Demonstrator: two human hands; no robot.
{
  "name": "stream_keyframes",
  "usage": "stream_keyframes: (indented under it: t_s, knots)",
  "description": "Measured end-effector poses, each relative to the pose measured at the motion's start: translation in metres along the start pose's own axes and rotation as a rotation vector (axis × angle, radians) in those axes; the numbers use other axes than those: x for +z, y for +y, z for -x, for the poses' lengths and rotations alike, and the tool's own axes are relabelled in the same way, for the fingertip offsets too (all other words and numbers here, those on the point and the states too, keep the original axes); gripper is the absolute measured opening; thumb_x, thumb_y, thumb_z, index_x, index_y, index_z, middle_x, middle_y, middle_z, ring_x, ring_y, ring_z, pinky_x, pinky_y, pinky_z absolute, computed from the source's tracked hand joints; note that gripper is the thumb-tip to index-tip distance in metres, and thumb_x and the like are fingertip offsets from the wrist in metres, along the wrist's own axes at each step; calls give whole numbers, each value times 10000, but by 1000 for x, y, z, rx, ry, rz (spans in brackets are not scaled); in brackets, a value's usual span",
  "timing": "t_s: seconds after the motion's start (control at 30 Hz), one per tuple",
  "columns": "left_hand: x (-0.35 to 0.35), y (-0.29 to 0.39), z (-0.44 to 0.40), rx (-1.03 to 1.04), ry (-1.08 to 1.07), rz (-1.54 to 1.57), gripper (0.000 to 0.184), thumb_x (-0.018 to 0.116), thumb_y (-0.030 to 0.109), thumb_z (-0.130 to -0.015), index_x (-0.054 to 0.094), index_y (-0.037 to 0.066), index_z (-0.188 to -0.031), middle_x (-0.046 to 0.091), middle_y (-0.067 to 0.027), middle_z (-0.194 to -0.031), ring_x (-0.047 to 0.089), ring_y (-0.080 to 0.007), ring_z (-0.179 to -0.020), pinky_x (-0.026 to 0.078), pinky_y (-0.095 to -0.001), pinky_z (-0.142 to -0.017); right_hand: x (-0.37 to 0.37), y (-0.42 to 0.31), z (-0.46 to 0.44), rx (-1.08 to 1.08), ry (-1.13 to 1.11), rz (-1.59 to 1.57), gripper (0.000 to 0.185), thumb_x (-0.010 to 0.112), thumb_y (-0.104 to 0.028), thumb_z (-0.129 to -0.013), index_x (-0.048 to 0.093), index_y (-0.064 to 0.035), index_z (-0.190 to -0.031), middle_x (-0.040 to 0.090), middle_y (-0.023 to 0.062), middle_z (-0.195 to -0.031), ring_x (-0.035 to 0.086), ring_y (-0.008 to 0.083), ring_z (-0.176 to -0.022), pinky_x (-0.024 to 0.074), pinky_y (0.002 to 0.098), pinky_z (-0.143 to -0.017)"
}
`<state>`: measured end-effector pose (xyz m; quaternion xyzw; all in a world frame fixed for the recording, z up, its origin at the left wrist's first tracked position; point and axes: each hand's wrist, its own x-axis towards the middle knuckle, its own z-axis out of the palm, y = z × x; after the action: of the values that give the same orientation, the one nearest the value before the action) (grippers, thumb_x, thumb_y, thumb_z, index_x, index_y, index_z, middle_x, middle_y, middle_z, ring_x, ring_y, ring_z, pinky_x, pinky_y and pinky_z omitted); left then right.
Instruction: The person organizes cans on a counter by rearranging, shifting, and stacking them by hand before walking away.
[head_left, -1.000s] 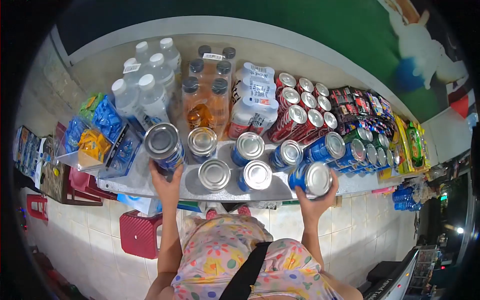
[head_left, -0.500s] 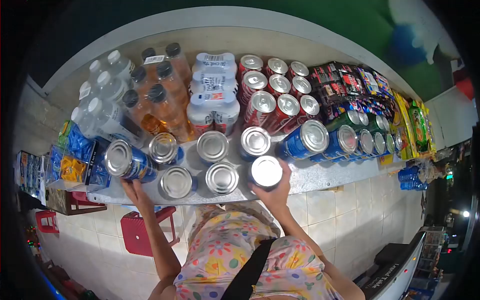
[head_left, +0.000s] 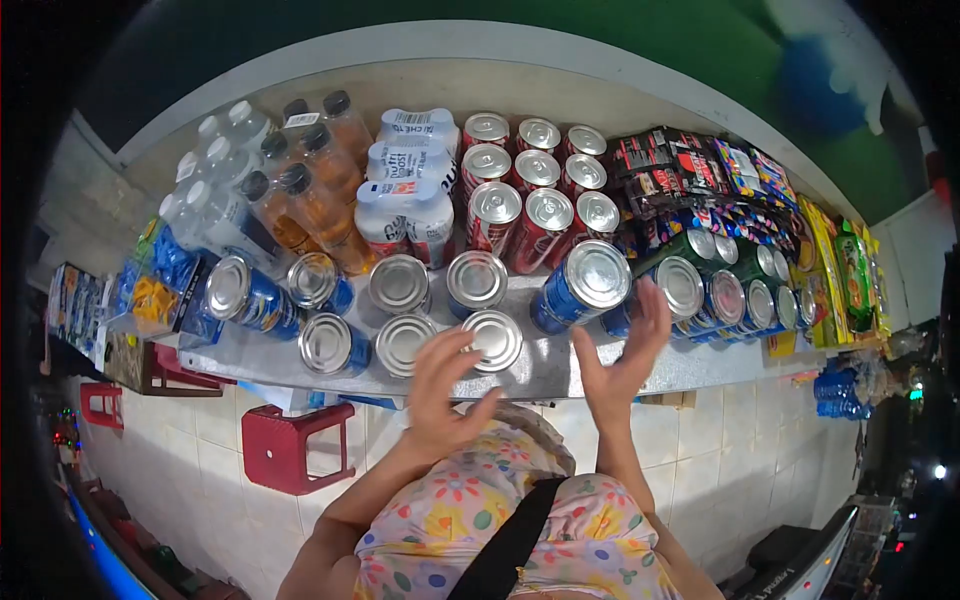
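My left hand [head_left: 445, 390] hovers with fingers apart at the counter's front edge, partly covering two silver-lidded cans, the front right can [head_left: 496, 345] and the front middle can [head_left: 402, 343]. I cannot tell whether it touches either. Fingers spread and holding nothing, my right hand [head_left: 622, 360] is in front of a tall blue can [head_left: 570, 300] and beside a blue can [head_left: 676, 287]. Behind the left hand stand a back middle can [head_left: 398, 284] and a back right can [head_left: 476, 281]. Farther left are another tall blue can [head_left: 255, 305] and two shorter cans.
Along the wall stand clear-capped bottles [head_left: 225, 215], amber bottles [head_left: 320, 200], shrink-wrapped white bottles [head_left: 405, 190] and red cans [head_left: 545, 215]. Dark sachets [head_left: 690, 165] and yellow packets [head_left: 815, 260] lie at right. A red stool [head_left: 275, 450] is below the counter [head_left: 540, 375].
My left hand has left the tall blue can at left and moved right. My right hand has let go of the front right can and moved right. The view has shifted slightly.
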<state>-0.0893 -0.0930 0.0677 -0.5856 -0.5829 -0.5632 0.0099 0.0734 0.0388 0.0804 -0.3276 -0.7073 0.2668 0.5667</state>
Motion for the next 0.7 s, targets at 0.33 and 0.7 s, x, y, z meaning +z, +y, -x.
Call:
stream_keyframes:
  t_s: [0.33, 0.7]
  knots:
    - [63, -22, 17, 121, 75, -319, 322, 746, 120, -661, 639, 79, -963, 589, -87, -1075, 535, -288, -1077, 389, -456, -916, 16, 31, -6, 171, -12, -139, 996, 861, -75, -559, 318, -11, -1391, 442, 147, -1331, 459, 254, -1210, 369, 381, -1036]
    - [64, -22, 21, 124, 105, -305, 360, 724, 192, -697, 635, 66, -1022, 615, -94, -1051, 565, -284, -1035, 378, -471, -962, -52, 47, 48, -72, -393, -109, 996, 927, -244, -524, 371, 30, -1305, 584, 189, -1144, 584, 273, -1062, 459, 388, -921]
